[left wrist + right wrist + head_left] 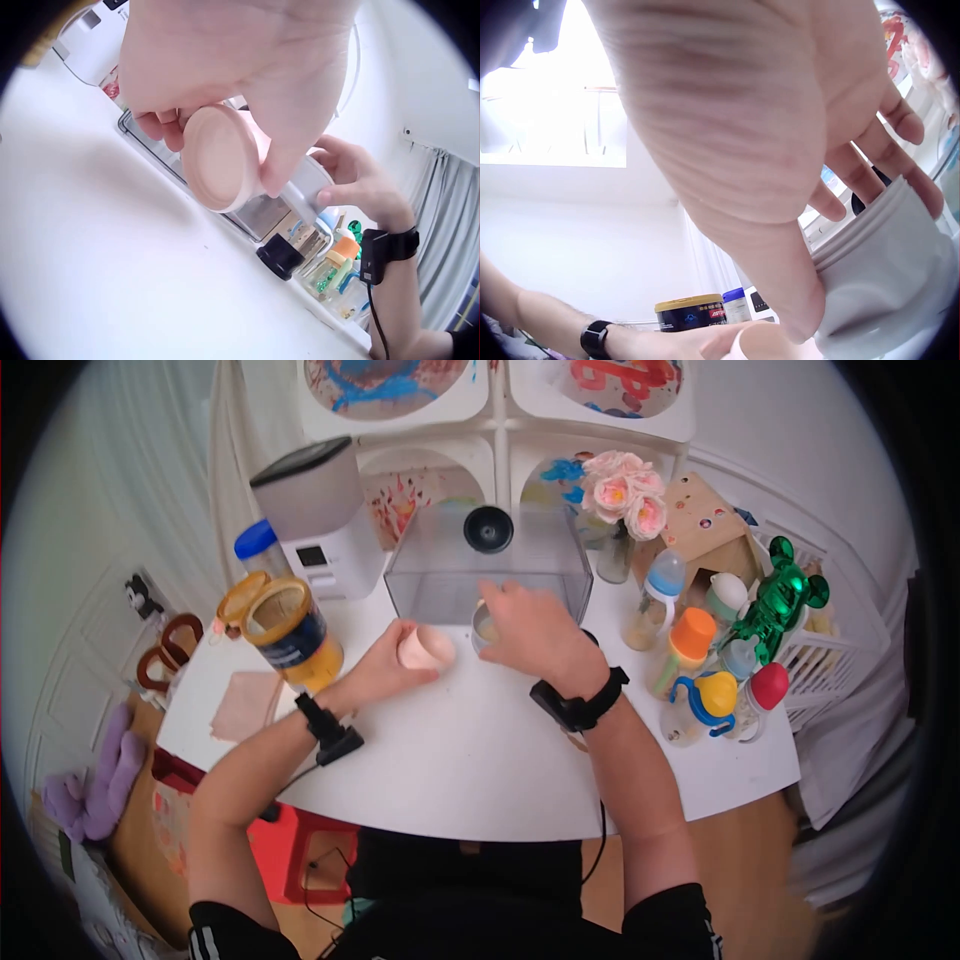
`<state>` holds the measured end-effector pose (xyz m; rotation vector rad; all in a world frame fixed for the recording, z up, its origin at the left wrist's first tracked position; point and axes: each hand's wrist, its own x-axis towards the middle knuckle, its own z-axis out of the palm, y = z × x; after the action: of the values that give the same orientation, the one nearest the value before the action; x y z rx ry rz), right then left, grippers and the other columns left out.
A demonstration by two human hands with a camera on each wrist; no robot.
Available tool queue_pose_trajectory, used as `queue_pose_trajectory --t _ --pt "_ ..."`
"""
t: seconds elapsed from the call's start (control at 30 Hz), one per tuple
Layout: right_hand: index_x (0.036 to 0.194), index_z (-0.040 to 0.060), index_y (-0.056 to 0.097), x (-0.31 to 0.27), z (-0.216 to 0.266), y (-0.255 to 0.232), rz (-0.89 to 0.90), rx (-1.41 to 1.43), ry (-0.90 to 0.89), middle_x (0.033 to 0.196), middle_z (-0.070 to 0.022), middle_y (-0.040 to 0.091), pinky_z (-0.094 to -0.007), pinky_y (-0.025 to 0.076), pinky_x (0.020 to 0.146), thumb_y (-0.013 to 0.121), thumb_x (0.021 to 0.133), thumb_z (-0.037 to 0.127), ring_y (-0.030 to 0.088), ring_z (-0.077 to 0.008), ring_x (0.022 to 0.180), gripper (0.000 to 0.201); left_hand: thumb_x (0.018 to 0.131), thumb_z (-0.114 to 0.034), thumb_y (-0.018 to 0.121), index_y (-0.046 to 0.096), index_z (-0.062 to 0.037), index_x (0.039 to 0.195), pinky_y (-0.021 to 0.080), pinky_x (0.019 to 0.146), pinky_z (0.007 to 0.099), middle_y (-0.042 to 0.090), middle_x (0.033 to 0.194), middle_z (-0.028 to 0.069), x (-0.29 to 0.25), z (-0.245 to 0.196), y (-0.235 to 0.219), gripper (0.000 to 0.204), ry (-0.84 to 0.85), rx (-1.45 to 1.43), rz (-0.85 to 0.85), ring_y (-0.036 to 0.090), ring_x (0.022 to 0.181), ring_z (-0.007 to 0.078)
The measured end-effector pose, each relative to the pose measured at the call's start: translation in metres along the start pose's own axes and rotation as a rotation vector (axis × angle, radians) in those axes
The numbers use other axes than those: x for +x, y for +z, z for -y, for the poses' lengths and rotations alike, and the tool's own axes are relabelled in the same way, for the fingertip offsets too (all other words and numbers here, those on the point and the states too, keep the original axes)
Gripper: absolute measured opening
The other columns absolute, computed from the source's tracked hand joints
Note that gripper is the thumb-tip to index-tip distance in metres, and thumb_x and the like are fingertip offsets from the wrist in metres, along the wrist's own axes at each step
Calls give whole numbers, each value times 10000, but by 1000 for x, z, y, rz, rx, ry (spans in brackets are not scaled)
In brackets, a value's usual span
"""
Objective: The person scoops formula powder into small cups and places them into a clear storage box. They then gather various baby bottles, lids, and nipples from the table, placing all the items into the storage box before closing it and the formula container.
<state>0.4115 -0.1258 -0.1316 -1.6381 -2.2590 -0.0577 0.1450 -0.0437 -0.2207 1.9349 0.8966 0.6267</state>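
My left hand [385, 665] holds a small pale pink cup [427, 648] by its side, above the white table. In the left wrist view the thumb and fingers grip the pink cup [219, 159], its round end facing the camera. Just right of it, my right hand [540, 635] bends over a pale grey cup [484, 625]. The right wrist view has the thumb and fingers on either side of this grey cup [889, 274], whose rim carries ridges. Behind both hands stands a clear grey plastic box [430, 585] with a round black piece [488, 530] overlapping it.
On the left stand a formula tin [290, 640], a blue-lidded container [258, 545] and a white-grey machine [330, 540]. A cloth [245, 705] lies near the left edge. Several baby bottles [690, 645], a green bear figure [780, 600] and flowers in a vase [615, 555] stand right.
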Motion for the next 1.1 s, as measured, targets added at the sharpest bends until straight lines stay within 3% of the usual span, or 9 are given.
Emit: queue_pose_trajectory --t 0.17,0.27,0.47,0.57,0.67,0.77,0.87,0.97,1.1 --pt "1430 -7 545 -1 -2 -1 -7 -3 -35 1178 -248 697 -503 573 958 848 780 187 702 -437 1097 743 888 -202 882 388 14 1452 483 1116 363 589 1356 154 14 8 15 781 24 13 50 570 1317 234" --pt "1490 2 515 0 -3 1 -29 9 -44 1219 -249 685 -494 571 963 833 782 152 693 -435 1123 791 847 -250 916 426 8 1447 462 1144 390 582 1379 185 24 20 17 817 22 -25 54 569 1339 277" --pt "1513 -2 487 1 -1 4 -37 58 -75 1235 -256 679 -501 561 970 818 772 122 682 -443 1136 821 732 -395 974 495 -5 1450 436 1156 474 526 1454 266 38 35 17 947 -6 294 31 536 1352 409" --pt "1478 8 481 3 -2 11 -104 69 -117 1116 -220 688 -516 541 922 834 790 158 698 -441 1058 788 780 -320 965 411 -26 1543 455 1137 435 510 1492 193 18 7 25 988 15 510 -133 543 1340 296" --pt "1516 2 452 2 9 4 -60 92 -61 1178 -253 694 -506 550 950 864 772 228 696 -446 1106 880 755 -383 969 427 -14 1545 439 1142 462 512 1466 249 0 -21 23 1027 262 415 -231 522 1352 400" --pt "1547 -38 437 2 22 -4 -35 322 -89 1347 -295 654 -467 537 1039 881 771 272 634 -453 1260 947 773 -337 964 452 -23 1531 452 1126 421 562 1422 213 -19 -54 25 967 263 286 -158 553 1308 349" --pt "1558 -43 426 2 35 -6 -9 441 -91 1415 -304 622 -459 527 1054 907 744 293 619 -457 1295 1003 779 -302 964 485 -25 1506 457 1116 387 623 1374 154 -21 -64 24 914 234 94 -123 595 1264 269" --pt "1549 -49 415 1 38 3 -128 430 -221 1350 -317 644 -493 548 1015 906 768 356 657 -457 1236 1008 778 -246 964 525 -28 1464 463 1112 371 664 1333 96 -22 -56 22 843 254 -22 -138 618 1240 203" --pt "1539 -53 432 1 45 -6 -123 490 -259 1376 -322 630 -486 536 1038 906 799 431 638 -464 1263 1003 800 -117 942 535 -18 1434 440 1153 346 633 1361 65 -41 -65 -2 760 235 -150 -198 578 1300 158"
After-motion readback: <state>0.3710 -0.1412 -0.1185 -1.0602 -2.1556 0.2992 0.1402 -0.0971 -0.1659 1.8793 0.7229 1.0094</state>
